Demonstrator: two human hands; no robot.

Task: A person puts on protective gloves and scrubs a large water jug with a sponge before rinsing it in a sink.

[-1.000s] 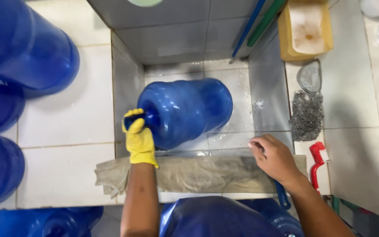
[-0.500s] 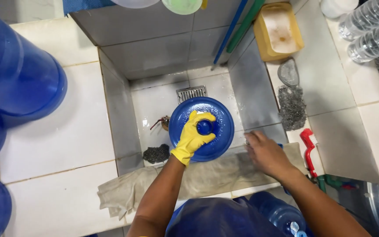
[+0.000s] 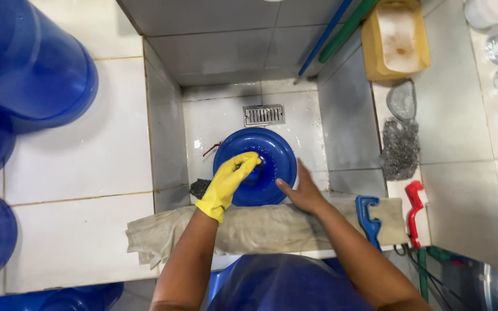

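We are standing a large blue plastic water jug [image 3: 255, 167] upright in a sunken white-tiled wash basin [image 3: 226, 118] with a metal floor drain [image 3: 264, 114]. Our yellow-gloved left hand [image 3: 229, 179] is curling around its neck, while our bare right hand [image 3: 300, 193] is pressing open-fingered against its side. A wet grey cloth [image 3: 243, 230] is draping the basin's front edge, with white tiled counters [image 3: 93, 161] lying on either side.

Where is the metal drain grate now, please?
In the head view, the drain grate lies on the sink floor by the back wall, just beyond the upright blue bottle.
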